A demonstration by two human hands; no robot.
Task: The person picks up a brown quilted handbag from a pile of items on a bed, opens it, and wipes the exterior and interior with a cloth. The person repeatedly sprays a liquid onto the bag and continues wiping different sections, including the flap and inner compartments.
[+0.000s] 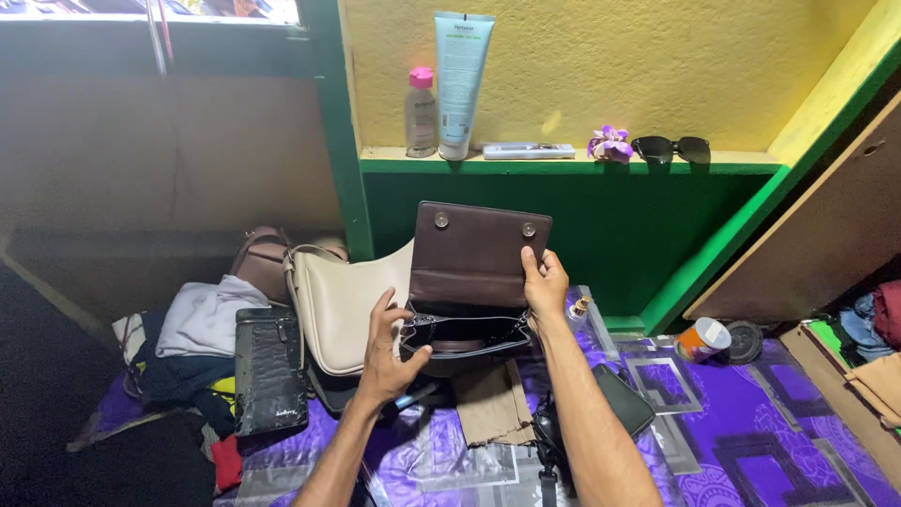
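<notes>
A dark brown handbag [466, 333] stands on the purple patterned sheet, its flap [479, 249] lifted upright so the two snap studs show. My right hand [545, 284] grips the flap's right edge and holds it up. My left hand [389, 349] holds the bag's left side at the open mouth, thumb on the rim by the zip. A cream shoulder bag [338, 300] leans just left of the brown bag, behind my left hand.
A black worn wallet [269, 371], folded clothes [202, 319] and a brown bag [263, 258] lie at left. On the ledge stand a pink-capped bottle [420, 113], pale blue tube [462, 80], purple flower clip [610, 145] and sunglasses [671, 148]. An orange can [702, 340] and black pouch [624, 399] lie right.
</notes>
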